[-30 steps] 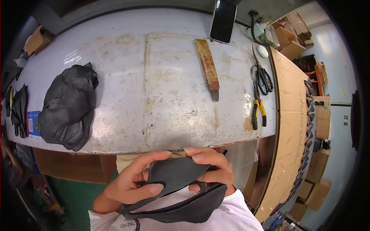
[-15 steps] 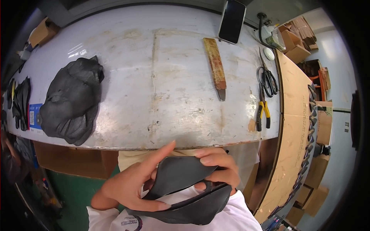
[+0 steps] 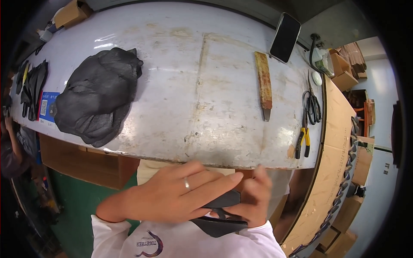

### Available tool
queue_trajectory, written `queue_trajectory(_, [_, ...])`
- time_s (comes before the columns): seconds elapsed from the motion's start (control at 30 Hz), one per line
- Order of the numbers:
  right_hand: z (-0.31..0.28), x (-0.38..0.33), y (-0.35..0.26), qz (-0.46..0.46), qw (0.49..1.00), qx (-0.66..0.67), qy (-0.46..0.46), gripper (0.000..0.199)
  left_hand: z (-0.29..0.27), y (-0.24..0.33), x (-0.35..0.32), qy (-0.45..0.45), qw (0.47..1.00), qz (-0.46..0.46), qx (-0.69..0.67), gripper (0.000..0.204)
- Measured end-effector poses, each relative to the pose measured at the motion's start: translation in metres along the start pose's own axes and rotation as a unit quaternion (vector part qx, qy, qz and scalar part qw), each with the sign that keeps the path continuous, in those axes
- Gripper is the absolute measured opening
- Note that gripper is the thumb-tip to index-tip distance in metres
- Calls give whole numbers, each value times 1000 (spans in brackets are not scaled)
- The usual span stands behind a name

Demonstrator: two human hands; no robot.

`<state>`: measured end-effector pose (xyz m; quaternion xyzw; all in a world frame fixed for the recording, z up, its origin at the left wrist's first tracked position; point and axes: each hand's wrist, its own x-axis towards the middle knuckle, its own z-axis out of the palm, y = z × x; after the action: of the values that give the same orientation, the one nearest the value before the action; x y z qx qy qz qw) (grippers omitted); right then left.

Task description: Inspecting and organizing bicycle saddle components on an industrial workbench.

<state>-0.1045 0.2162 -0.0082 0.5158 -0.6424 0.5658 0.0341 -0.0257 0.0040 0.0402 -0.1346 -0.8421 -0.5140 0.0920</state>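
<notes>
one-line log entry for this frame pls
left hand: over black piece | right hand: grips black piece | position: below table edge

The person wears a white garment with a printed emblem at six o'clock, and a silver ring [image 3: 186, 184] on the left hand [image 3: 172, 198].

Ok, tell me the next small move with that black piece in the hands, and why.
Probably flatten it on the table. The left hand covers the folded black piece while the right hand pinches it, held below the table edge, unsupported.
</notes>
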Motion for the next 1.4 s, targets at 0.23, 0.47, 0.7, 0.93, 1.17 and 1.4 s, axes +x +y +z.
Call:
queue_trajectory(0.23, [-10, 9, 7, 13, 997, 48, -53, 29, 3, -4, -3, 45, 991, 73, 104, 41])
queue_trajectory(0.47, [10, 8, 11, -120, 988, 4, 93, 31, 12, -7, -4, 92, 982, 117, 116, 34])
queue_trajectory(0.7, [-1, 11, 8, -60, 996, 55, 33, 35, 13, -4, -6, 86, 981, 130, 117, 32])
queue_trajectory(0.93, [27, 2, 24, 83, 965, 230, 90, 94, 20, 23, -14, 59, 994, -10, 96, 64])
queue_trajectory(1.17, [37, 10, 39, 155, 921, 278, 225, 69, 1, 10, -10, 87, 991, -78, 61, 75])
queue_trajectory(1.4, [49, 10, -3, 206, 936, -146, 246, 49, -16, 6, -12, 162, 985, -39, -55, 69])
